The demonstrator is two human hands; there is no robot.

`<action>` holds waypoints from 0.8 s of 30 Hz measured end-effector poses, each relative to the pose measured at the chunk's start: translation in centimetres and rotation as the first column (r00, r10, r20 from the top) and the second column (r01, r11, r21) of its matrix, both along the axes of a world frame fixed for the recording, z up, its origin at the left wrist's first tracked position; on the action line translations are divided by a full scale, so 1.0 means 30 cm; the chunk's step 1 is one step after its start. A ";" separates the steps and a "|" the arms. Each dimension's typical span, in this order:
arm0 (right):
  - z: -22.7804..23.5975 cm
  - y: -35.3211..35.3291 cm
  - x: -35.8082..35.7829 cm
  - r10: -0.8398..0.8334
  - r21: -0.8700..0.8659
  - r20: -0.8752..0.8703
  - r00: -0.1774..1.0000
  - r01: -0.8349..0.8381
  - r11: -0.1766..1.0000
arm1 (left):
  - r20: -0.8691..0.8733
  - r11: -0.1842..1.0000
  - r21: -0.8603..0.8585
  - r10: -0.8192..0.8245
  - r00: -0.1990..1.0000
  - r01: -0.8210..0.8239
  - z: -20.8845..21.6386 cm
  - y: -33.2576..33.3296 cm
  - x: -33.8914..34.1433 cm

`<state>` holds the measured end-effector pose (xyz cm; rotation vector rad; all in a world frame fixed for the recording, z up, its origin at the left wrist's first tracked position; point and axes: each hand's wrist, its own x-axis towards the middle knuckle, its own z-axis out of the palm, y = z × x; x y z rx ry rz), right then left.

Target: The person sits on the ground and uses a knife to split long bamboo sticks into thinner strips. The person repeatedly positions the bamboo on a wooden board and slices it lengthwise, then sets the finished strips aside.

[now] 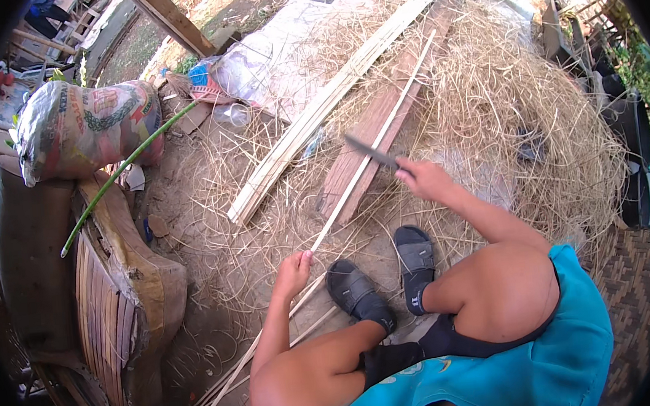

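A long pale strip, apparently split bamboo, [391,125] runs slantwise over a brown wooden plank [354,168]. My left hand [293,273] is closed round the strip near the plank's lower end, and its tail passes back beside my left leg. In my right hand [424,181] is a knife [370,151], gripped by the handle. The dark blade points up and left and lies across the strip above the plank; whether it touches the strip I cannot tell. Left of the plank rests a bundle of pale split strips [332,102].
Curly shavings [516,111] heap up right of the plank. At the left stand a stuffed sack [90,128], a green stalk [127,163] and a worn wooden seat [134,294]. My sandalled feet [355,291] are just below the plank. A woven mat [642,308] lies at the lower right.
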<state>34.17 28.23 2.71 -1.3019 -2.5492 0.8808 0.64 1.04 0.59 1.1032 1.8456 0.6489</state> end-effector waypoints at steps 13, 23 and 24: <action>-0.009 -0.074 0.007 0.371 0.143 0.124 0.920 -0.386 0.911 | 0.123 0.989 -0.139 0.069 0.990 -0.051 -0.067 -0.142 -0.059; -0.081 0.067 0.124 0.328 0.271 0.147 0.933 -0.357 0.894 | 0.051 0.992 -0.111 0.073 0.996 -0.067 -0.053 -0.403 -0.177; -0.067 0.252 0.212 -0.033 0.314 0.074 0.997 0.008 0.949 | 0.144 0.980 -0.144 0.158 0.977 -0.137 -0.036 -0.355 -0.188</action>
